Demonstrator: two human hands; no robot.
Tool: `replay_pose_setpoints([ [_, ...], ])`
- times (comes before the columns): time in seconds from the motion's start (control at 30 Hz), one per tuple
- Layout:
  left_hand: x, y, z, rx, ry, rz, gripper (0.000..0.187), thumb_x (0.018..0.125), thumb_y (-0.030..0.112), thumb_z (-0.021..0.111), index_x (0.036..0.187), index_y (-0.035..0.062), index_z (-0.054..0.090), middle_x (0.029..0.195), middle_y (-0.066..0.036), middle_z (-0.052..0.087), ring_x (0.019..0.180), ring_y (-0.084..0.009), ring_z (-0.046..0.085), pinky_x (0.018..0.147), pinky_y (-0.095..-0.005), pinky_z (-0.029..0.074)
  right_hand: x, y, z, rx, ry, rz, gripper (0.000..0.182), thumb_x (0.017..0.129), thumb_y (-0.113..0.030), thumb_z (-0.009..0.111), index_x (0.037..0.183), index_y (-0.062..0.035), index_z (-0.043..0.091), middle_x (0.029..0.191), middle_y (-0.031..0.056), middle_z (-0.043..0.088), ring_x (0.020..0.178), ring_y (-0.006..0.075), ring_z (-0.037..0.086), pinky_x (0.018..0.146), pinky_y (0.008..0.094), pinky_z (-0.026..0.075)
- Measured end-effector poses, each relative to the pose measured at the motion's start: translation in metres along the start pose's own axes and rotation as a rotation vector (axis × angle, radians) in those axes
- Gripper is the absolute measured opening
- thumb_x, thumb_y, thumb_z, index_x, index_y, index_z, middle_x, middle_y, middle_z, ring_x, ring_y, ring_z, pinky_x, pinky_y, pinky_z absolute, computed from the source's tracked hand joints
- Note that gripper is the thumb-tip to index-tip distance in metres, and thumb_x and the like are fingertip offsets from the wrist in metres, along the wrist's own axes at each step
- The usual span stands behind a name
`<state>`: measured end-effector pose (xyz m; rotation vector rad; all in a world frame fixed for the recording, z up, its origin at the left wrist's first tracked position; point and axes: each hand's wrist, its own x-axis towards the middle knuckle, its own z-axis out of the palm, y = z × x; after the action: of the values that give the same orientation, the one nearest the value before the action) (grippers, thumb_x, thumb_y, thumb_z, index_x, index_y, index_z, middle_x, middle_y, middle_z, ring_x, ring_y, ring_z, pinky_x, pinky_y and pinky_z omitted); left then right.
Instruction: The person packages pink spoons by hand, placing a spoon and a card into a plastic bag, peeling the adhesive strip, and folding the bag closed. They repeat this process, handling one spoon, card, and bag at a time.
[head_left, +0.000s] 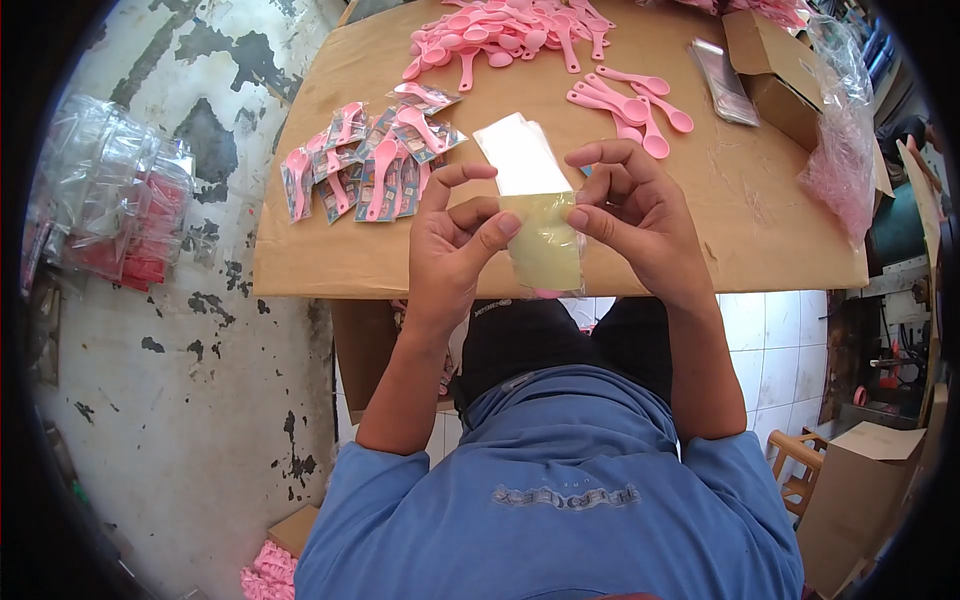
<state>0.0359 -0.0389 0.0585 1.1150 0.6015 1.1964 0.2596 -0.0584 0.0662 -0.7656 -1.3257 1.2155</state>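
Both hands meet over the near edge of the tabletop (330, 250), pinching one clear sleeve (540, 215) between them. The left hand (455, 245) grips its lower left edge between thumb and forefinger; the right hand (625, 215) pinches the right edge with curled fingers. The sleeve looks empty, so this piece seems to be at its opening step, with no spoon in it yet.

At ten o'clock from the hands lies a fanned heap of packed spoons (365, 165), each pink spoon sealed with a printed card: that is the finished share. At one o'clock a few loose spoons (630, 105) wait close by, and at twelve o'clock a larger spoon pile (505, 35) is unpacked. A stack of spare sleeves (725, 80) sits at two o'clock beside a cardboard box (775, 70). By this count, more remains than is done.
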Motion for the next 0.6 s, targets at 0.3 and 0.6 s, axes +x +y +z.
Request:
replay_pose_setpoints([
  [0.3, -0.004, -0.006, 0.001, 0.098, -0.184, -0.131, 0.042, 0.102, 0.006, 0.069, 0.14, -0.0063, 0.056, 0.123, -0.016, 0.072, 0.113, -0.0179, 0.07, 0.098, -0.0324, 0.056, 0.0, -0.011, 0.007, 0.034, 0.096, 0.056, 0.044, 0.097, -0.008, 0.077, 0.135, -0.0016, 0.056, 0.093, -0.0008, 0.064, 0.09, 0.0059, 0.063, 0.078, 0.023, 0.051],
  [0.6, -0.001, -0.007, 0.0, 0.055, -0.124, -0.058, 0.04, 0.103, 0.008, 0.068, 0.138, -0.0084, 0.057, 0.126, -0.017, 0.071, 0.113, -0.0179, 0.07, 0.097, -0.0324, 0.058, -0.008, 0.009, 0.002, 0.03, 0.039, 0.147, 0.018, 0.096, -0.012, 0.079, 0.099, -0.0038, 0.064, 0.092, -0.0026, 0.063, 0.083, 0.0055, 0.062, 0.076, 0.024, 0.052],
])
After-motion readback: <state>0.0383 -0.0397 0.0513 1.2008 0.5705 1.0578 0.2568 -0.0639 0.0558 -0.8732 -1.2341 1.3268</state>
